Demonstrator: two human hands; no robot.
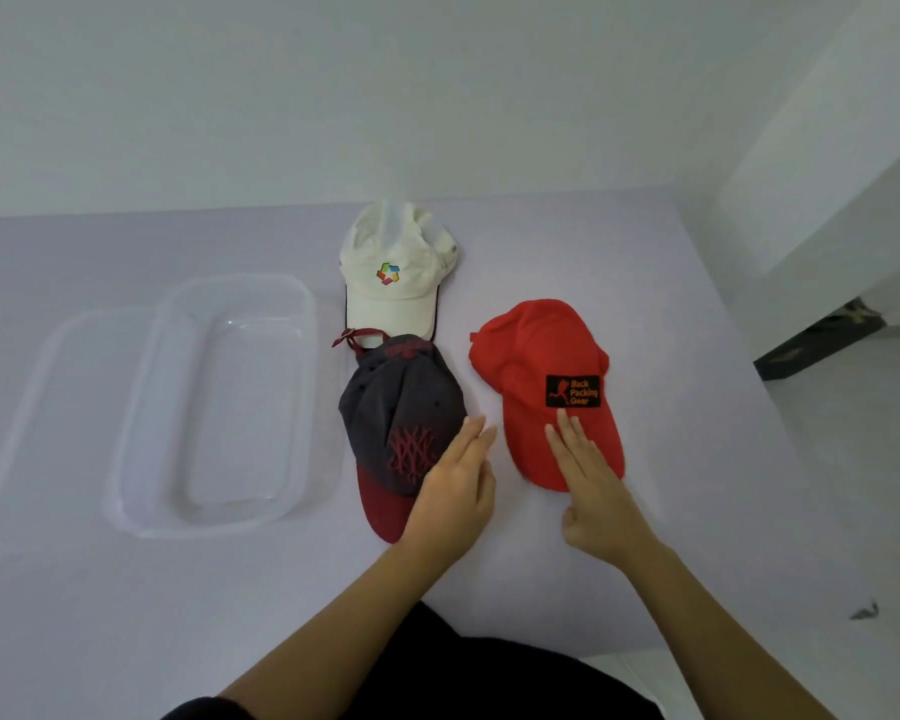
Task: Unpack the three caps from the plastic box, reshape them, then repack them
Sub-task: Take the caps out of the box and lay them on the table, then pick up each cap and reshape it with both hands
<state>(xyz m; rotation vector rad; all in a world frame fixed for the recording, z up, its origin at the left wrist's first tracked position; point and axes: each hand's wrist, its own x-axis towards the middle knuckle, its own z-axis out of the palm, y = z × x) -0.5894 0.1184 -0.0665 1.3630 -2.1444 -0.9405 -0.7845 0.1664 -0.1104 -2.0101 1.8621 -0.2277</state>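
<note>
Three caps lie on the pale table. A white cap [392,272] with a coloured logo sits farthest from me. A grey cap [396,407] with a dark red brim lies below it. To the right lies a red cap [536,366] with a black patch. My left hand [455,491] is flat with fingers together, resting at the grey cap's right edge and over its brim. My right hand [588,485] lies flat on the red cap's brim, fingertips just below the patch. Neither hand grips anything. The clear plastic box [141,423] stands empty at the left.
A clear lid [17,433] lies left of the box, partly under it. The table's right edge [739,376] drops to a white floor. A dark object [822,340] sits on the floor by the wall at right.
</note>
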